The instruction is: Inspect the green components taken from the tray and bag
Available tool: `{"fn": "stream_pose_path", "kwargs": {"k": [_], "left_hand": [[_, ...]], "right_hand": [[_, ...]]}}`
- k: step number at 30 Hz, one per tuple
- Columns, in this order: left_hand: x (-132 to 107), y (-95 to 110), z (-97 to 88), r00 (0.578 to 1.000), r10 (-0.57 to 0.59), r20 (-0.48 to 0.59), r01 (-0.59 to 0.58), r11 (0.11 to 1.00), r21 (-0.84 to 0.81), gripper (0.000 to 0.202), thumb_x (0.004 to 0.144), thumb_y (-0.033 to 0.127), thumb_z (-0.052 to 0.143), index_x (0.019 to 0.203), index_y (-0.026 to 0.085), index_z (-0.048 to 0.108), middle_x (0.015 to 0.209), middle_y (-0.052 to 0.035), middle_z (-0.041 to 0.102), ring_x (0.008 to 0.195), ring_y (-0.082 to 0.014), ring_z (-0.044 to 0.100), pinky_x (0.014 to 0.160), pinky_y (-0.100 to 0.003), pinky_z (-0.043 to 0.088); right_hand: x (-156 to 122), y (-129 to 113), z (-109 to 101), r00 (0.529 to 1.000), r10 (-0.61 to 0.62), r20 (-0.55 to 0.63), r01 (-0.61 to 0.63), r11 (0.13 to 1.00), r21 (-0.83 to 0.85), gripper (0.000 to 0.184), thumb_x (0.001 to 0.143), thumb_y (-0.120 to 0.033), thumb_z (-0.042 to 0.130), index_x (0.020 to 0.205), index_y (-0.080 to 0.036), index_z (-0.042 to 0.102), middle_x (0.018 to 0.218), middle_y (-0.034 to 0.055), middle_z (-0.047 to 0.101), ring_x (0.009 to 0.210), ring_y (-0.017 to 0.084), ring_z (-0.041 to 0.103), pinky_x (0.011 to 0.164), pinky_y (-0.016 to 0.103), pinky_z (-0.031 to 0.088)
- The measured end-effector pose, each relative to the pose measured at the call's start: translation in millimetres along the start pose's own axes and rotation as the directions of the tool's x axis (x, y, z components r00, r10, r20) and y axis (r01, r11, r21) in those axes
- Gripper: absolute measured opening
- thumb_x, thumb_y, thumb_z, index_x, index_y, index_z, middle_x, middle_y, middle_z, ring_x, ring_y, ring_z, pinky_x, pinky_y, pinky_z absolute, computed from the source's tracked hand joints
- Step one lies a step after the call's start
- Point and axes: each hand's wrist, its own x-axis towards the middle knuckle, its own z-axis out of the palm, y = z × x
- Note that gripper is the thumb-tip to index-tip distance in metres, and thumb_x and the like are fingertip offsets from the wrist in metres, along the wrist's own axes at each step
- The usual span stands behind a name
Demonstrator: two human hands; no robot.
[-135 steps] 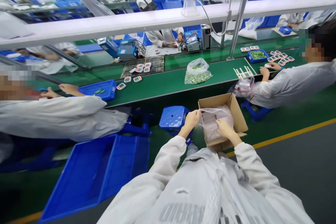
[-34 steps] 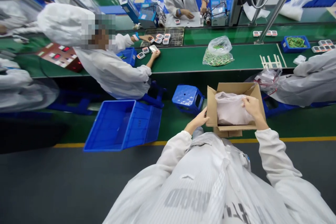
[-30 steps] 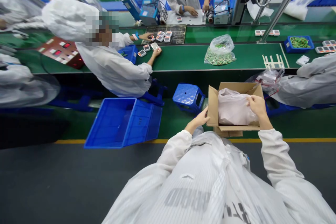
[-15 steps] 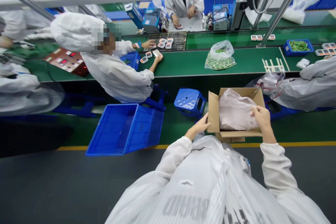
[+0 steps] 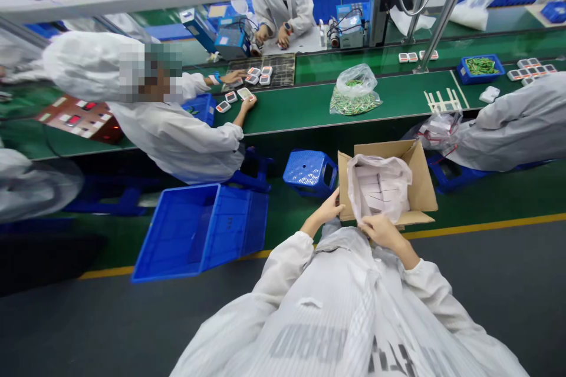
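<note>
The plastic bag (image 5: 393, 171) now gapes open, right hand (image 5: 384, 232) pinching its rim (left hand (image 5: 328, 210) open on the carton (image 5: 420, 179)).

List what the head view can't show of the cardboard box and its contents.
Box floor: hidden by the translucent white plastic bag inside the brown cardboard box.
Number of flat white pieces in the bag: hidden by its film and folds.
Bag's near rim: partly hidden by the right hand.

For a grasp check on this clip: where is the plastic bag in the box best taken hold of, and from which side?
Take the rim of the plastic bag on the near side, from above, where the right hand has it. The mouth gapes upward and the loose film stands above the cardboard box, so it pinches easily without pressing the flat items inside.
</note>
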Motion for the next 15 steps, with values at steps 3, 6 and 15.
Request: {"fn": "stream_pose_path", "kwargs": {"k": [3,6,15], "left_hand": [[3.3,0.5,9.0,1.000,0.008,-0.021,-0.007,0.999,0.041,0.097,0.081,0.014,0.068,0.169,0.017,0.027,0.159,-0.0157,0.054,0.136,-0.0289,0.059,0.117,-0.045,0.050],[3.9,0.9,18.6,0.999,-0.019,-0.027,0.021,0.999,0.048,0.099,0.082,0.013,0.066,0.171,0.018,0.023,0.158,-0.0160,0.054,0.131,-0.0278,0.063,0.114,-0.044,0.052],[-6.0,29.3,37.7,0.997,0.025,-0.070,-0.013,0.986,0.169,0.099,0.081,0.015,0.068,0.170,0.017,0.026,0.156,-0.0149,0.057,0.128,-0.0272,0.064,0.113,-0.042,0.052]], "right_hand": [[-8.2,4.8,15.7,1.000,0.009,-0.013,-0.010,1.000,-0.008,0.028,0.102,-0.029,0.057,0.075,-0.020,0.058,0.069,0.0008,0.060,0.066,0.016,0.051,0.066,0.028,0.029],[-14.3,17.5,1.4,0.961,0.102,-0.257,-0.070,0.989,0.132,0.035,0.106,-0.037,0.049,0.077,-0.020,0.058,0.069,0.0006,0.057,0.067,0.016,0.049,0.067,0.028,0.032],[-24.5,25.0,-79.9,0.969,0.194,0.156,-0.226,0.948,0.223,0.041,0.099,-0.050,0.054,0.071,-0.021,0.057,0.069,0.0007,0.057,0.069,0.017,0.051,0.071,0.030,0.046]]}}
